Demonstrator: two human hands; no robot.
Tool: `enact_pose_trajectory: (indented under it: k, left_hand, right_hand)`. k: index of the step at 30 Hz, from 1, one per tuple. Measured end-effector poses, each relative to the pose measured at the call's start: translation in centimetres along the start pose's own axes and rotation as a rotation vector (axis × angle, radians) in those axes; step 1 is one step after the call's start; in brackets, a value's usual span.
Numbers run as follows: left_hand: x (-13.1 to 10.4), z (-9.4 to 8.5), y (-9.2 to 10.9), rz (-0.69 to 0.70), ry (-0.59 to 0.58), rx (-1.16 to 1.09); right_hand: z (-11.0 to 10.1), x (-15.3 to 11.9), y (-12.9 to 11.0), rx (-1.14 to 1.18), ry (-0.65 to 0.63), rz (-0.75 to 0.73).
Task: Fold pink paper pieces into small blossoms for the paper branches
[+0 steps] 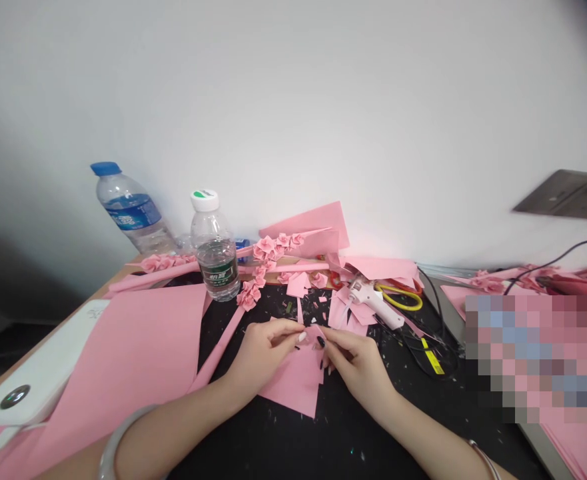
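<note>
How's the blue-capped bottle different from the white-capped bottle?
The blue-capped bottle has a blue label, but the white-capped bottle has a dark green one. The white-capped bottle is closer to the left hand; the blue-capped bottle is farther off. Both are see-through and have their caps on.

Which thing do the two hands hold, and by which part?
A small pink paper piece, pinched near opposite edges by the left hand and the right hand.

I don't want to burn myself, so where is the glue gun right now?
In the head view, the glue gun lies right of centre, just beyond the right hand, beside a yellow loop.
</note>
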State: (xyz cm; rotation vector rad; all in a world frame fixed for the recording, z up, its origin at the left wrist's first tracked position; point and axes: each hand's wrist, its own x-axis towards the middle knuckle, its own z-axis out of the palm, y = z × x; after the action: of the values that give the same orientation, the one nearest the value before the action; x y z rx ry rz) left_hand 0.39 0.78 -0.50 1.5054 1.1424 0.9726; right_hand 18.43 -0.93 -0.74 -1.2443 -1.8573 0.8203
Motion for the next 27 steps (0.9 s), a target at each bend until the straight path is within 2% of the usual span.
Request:
enact_pose_trajectory:
  k: [4,10,14,19,27]
  left_hand:
    - [-0.1,0.1,0.1,0.005,-0.019,0.009]
    - [-0.2,0.1,0.4,0.145,-0.064,0.143]
    - [-0.3,0.1,0.4,0.177,-0.085,0.205]
    - [-0.5,0.2,0.1,0.219,-0.08,0.285]
    - [-0.6,0.2,-0.1,0.365,-0.099,0.352]
  right_hand:
    - [0.1,0.0,-0.2,0.031,-0.013,0.037]
    - [0.1,-0.1,-0.7,0.027,-0.054,0.014]
    - [0.1,-0.1,-1.0,-0.002,-0.062,0.012]
    - [0.1,-0.2,-1.2,-0.066,-0.069,-0.041]
    - [0.3,-0.5,-1.2,-0.097,-0.077,-0.095]
